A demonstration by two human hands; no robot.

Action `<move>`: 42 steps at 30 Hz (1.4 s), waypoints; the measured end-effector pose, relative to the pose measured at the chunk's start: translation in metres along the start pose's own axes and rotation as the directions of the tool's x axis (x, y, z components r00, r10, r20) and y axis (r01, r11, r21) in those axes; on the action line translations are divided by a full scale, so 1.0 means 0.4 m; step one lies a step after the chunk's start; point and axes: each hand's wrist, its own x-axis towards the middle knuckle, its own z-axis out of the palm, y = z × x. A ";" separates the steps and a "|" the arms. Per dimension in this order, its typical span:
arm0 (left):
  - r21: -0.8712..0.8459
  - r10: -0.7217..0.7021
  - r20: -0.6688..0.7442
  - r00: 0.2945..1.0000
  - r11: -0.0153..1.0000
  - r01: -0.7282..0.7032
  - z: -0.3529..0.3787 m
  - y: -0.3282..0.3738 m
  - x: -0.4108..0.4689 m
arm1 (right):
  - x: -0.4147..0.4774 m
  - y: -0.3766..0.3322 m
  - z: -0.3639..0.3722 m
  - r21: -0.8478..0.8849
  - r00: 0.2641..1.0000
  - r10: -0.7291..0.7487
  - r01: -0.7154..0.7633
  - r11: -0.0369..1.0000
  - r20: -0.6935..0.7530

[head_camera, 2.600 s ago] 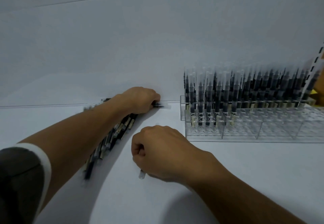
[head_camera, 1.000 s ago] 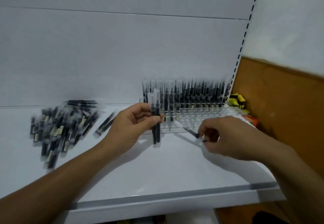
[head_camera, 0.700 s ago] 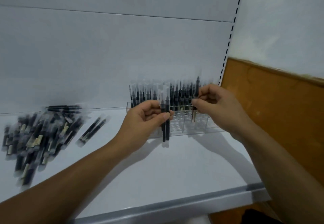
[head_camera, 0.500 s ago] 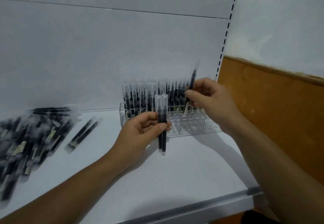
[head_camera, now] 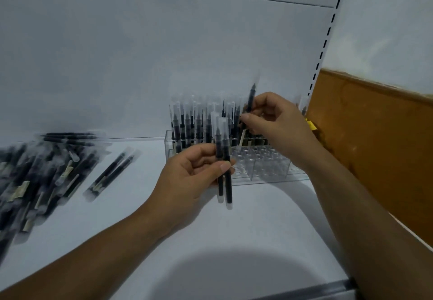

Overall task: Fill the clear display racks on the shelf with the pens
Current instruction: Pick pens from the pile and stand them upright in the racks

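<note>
Head view: my right hand [head_camera: 278,123] pinches a pen [head_camera: 251,99] above the clear rack [head_camera: 264,166] at one o'clock; I should hold it vertical and drop it into a free hole (front rows look vacant). My left hand [head_camera: 194,173] grips two pens [head_camera: 223,166]. That pen now stands straighter than before.

The left hand [head_camera: 192,173] grips two pens [head_camera: 223,170] upright; the right hand [head_camera: 274,123] pinches one pen [head_camera: 251,98] above the clear rack [head_camera: 269,166] on the shelf [head_camera: 234,241].
</note>
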 end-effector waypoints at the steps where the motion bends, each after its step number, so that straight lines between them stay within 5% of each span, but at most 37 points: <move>1: 0.000 0.003 -0.005 1.000 1.000 -0.003 0.002 0.001 0.001 | 0.001 0.004 0.001 0.005 1.000 -0.005 0.005 1.000 -0.007; 9: 0.018 0.014 -0.018 1.000 1.000 -0.014 0.003 0.003 0.004 | -0.007 0.033 0.022 -0.214 0.989 0.021 0.012 0.977 0.149; 21: 0.112 0.030 -0.004 1.000 0.993 -0.029 0.001 0.007 -0.001 | -0.031 0.034 0.000 -0.418 0.989 0.042 0.022 0.908 0.143; 25: 0.130 0.034 -0.004 0.999 0.991 -0.033 -0.001 0.009 -0.004 | -0.054 0.015 -0.024 -0.195 0.992 -0.122 0.124 0.973 0.022; 29: 0.132 0.032 0.002 0.999 0.991 -0.032 -0.002 0.009 -0.003 | -0.072 -0.015 -0.005 -0.015 0.959 -0.100 0.107 0.994 0.266; 32: 0.164 0.029 0.017 0.999 0.986 -0.032 -0.003 0.008 -0.002 | -0.073 -0.014 0.014 0.026 0.944 -0.100 0.096 0.995 0.314; 36: 0.157 0.019 -0.003 1.000 0.988 -0.019 -0.005 0.004 0.000 | -0.070 -0.014 -0.001 0.189 0.975 -0.086 0.047 0.981 0.203; 39: 0.167 0.016 -0.021 1.000 0.986 -0.012 -0.006 0.002 0.001 | -0.059 -0.016 -0.021 0.374 0.996 -0.036 0.062 0.925 -0.076; 42: 0.160 0.017 -0.021 1.000 0.987 -0.014 -0.002 0.001 -0.001 | -0.052 -0.011 -0.028 0.376 0.958 -0.029 0.140 0.916 -0.286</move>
